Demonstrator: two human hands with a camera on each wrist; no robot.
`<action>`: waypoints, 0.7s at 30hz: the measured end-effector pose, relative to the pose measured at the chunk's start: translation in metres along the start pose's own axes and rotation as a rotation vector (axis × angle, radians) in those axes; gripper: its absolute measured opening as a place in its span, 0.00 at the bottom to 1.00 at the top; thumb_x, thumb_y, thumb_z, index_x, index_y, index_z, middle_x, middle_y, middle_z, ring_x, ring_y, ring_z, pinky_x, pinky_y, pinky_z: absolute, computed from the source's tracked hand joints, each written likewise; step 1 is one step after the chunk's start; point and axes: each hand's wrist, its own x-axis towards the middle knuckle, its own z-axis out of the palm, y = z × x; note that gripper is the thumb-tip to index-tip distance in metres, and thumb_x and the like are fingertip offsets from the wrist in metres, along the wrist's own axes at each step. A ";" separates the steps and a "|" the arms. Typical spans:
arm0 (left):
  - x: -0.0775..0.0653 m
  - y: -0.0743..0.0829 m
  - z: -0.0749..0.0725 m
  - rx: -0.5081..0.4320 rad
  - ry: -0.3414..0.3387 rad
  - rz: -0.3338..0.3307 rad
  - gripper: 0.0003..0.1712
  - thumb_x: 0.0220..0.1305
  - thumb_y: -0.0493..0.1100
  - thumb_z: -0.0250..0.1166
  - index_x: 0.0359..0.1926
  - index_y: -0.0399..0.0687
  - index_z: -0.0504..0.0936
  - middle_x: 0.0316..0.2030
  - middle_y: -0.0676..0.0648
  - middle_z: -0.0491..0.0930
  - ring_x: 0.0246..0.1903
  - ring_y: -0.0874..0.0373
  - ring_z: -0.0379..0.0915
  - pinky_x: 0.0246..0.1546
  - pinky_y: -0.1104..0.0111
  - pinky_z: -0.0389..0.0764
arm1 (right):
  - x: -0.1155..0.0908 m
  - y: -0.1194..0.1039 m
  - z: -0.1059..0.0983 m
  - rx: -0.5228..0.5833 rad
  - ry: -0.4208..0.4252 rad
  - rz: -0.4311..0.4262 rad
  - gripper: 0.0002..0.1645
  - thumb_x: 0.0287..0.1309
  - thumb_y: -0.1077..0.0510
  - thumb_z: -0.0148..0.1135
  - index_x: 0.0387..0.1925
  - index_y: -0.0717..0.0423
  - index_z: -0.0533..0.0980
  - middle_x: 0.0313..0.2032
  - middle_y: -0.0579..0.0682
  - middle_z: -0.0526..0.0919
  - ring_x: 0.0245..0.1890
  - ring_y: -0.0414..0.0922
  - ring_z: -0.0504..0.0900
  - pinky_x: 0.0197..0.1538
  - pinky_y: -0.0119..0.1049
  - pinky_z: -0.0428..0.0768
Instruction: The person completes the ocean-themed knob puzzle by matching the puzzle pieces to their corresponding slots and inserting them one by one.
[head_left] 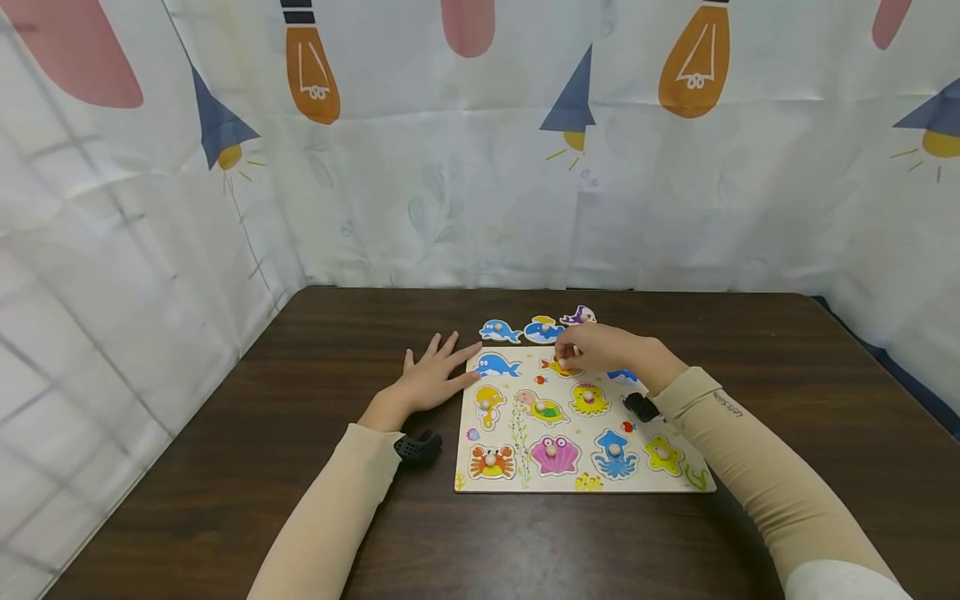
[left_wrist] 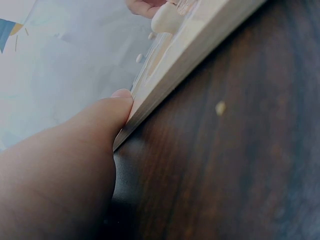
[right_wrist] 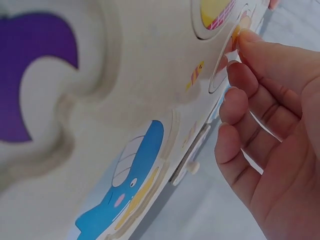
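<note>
A pale wooden puzzle board (head_left: pixel 637 485) printed with sea animals lies on the table. My right hand (head_left: pixel 603 346) is over its upper part, thumb and forefinger pinching an orange fish piece (head_left: pixel 550 365) at the fish-shaped slot. Whether the piece sits fully flat cannot be told. My left hand (head_left: pixel 427 382) lies with fingers spread at the board's left edge; in the left wrist view its thumb (left_wrist: pixel 112 110) touches that edge. Beyond the board lie a blue dolphin piece (head_left: pixel 499 331), a blue whale piece (head_left: pixel 543 330) and a purple piece (head_left: pixel 578 315), partly hidden by the right hand.
Several knobbed pieces sit in the board, among them a crab (head_left: pixel 492 462), a pink shell (head_left: pixel 555 456) and a turtle (head_left: pixel 546 411). A whale slot (right_wrist: pixel 135 175) and a purple slot (right_wrist: pixel 40 65) show without pieces. Printed curtains (head_left: pixel 465 208) surround the dark table (head_left: pixel 360 333).
</note>
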 end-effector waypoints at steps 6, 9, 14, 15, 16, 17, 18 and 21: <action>-0.001 0.000 0.000 0.001 0.000 -0.001 0.39 0.78 0.65 0.50 0.82 0.64 0.53 0.81 0.41 0.40 0.79 0.38 0.27 0.67 0.28 0.29 | -0.001 -0.001 0.001 0.009 0.004 -0.004 0.03 0.71 0.58 0.65 0.38 0.52 0.81 0.31 0.45 0.77 0.33 0.42 0.75 0.42 0.35 0.76; -0.001 0.000 -0.001 0.000 -0.001 0.001 0.39 0.78 0.65 0.50 0.82 0.64 0.53 0.81 0.41 0.40 0.79 0.37 0.27 0.67 0.28 0.29 | -0.001 -0.002 0.001 0.012 0.013 0.001 0.02 0.70 0.58 0.65 0.39 0.52 0.82 0.31 0.45 0.77 0.34 0.42 0.75 0.42 0.36 0.76; -0.002 0.001 -0.002 -0.002 -0.001 0.005 0.39 0.78 0.65 0.50 0.82 0.64 0.54 0.81 0.41 0.40 0.79 0.37 0.27 0.67 0.28 0.29 | -0.003 -0.003 0.001 0.020 0.023 0.031 0.03 0.70 0.57 0.66 0.41 0.52 0.82 0.32 0.45 0.77 0.36 0.43 0.75 0.44 0.37 0.76; -0.002 0.001 -0.002 -0.002 -0.001 0.005 0.39 0.78 0.65 0.50 0.82 0.64 0.54 0.81 0.41 0.40 0.79 0.37 0.27 0.67 0.28 0.30 | -0.003 -0.003 0.001 0.021 0.023 0.036 0.03 0.70 0.57 0.66 0.41 0.52 0.82 0.32 0.45 0.77 0.36 0.43 0.75 0.44 0.37 0.77; -0.002 0.001 -0.002 -0.001 -0.001 0.004 0.39 0.78 0.65 0.50 0.82 0.64 0.53 0.81 0.41 0.40 0.79 0.37 0.27 0.67 0.28 0.30 | -0.004 -0.003 0.001 0.021 0.024 0.039 0.04 0.70 0.56 0.66 0.42 0.52 0.82 0.32 0.44 0.77 0.36 0.43 0.75 0.45 0.38 0.77; -0.002 0.001 -0.002 -0.002 -0.001 0.004 0.39 0.78 0.66 0.50 0.82 0.64 0.54 0.81 0.41 0.40 0.79 0.37 0.27 0.67 0.28 0.30 | -0.004 -0.003 0.000 0.020 0.026 0.040 0.04 0.70 0.56 0.66 0.42 0.51 0.83 0.32 0.44 0.77 0.36 0.43 0.75 0.47 0.39 0.76; -0.001 0.001 -0.002 0.000 -0.001 0.004 0.39 0.78 0.66 0.50 0.82 0.64 0.54 0.81 0.41 0.40 0.79 0.37 0.27 0.67 0.28 0.30 | -0.004 -0.002 0.000 0.021 0.029 0.038 0.05 0.70 0.56 0.66 0.43 0.51 0.84 0.31 0.44 0.77 0.36 0.43 0.75 0.47 0.40 0.76; -0.001 0.000 -0.002 0.001 0.000 0.004 0.39 0.78 0.66 0.50 0.82 0.64 0.54 0.81 0.41 0.40 0.79 0.37 0.27 0.67 0.28 0.30 | -0.005 -0.001 -0.001 0.041 0.041 0.033 0.06 0.70 0.56 0.66 0.44 0.51 0.86 0.32 0.43 0.80 0.35 0.43 0.76 0.47 0.41 0.77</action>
